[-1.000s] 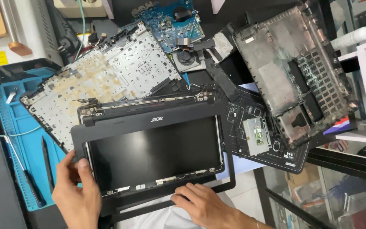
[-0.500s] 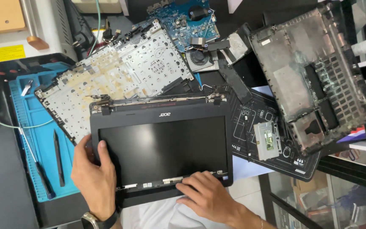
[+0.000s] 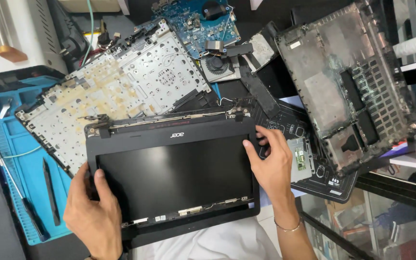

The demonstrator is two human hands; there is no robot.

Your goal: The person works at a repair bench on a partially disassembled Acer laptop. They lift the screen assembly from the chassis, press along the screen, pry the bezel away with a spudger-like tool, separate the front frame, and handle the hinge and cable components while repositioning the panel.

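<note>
A black laptop screen assembly [image 3: 174, 175] lies flat in front of me, its dark panel facing up and its hinges at the far edge. My left hand [image 3: 92, 214] grips its left edge, thumb on the bezel. Gripping the right edge is my right hand [image 3: 273, 166], thumb on the bezel and fingers behind the frame. The near strip of bezel is lifted, showing thin cables and connectors along the panel's bottom.
A silver keyboard frame [image 3: 121, 91] lies behind the screen. A blue circuit board with a fan [image 3: 201, 21] sits farther back. A dusty laptop bottom case [image 3: 347, 82] lies at right. A blue work mat [image 3: 22, 163] with black pry tools is at left.
My right hand has moved from the screen's near edge up to its right edge. The left hand stays on the left edge. The view has shifted, so the screen sits more central.
</note>
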